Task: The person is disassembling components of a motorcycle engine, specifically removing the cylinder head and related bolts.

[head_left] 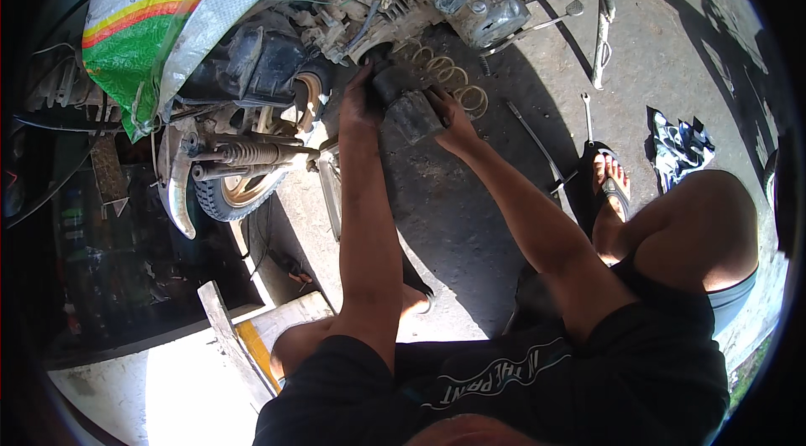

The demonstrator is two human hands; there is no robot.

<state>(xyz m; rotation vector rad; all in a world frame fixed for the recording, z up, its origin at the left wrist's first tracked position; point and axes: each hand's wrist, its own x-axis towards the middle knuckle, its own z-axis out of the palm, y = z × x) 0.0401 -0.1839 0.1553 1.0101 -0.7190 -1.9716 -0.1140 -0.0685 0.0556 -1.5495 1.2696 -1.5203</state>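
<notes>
Dark blocky tool (414,117): nose at the engine (485,16) | left hand (363,100) and right hand (456,123): clasped on opposite sides | likely hefty, rigid; shadow obscures surface, perhaps greasy | grip: two-handed around body

Grey floor (457,253): wrench (588,117), metal rod (536,143), crumpled dark-and-white packet (678,146).

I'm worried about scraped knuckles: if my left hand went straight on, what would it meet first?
Probably the motorcycle engine, just beyond the left hand in the picture; depth is unclear.
</notes>
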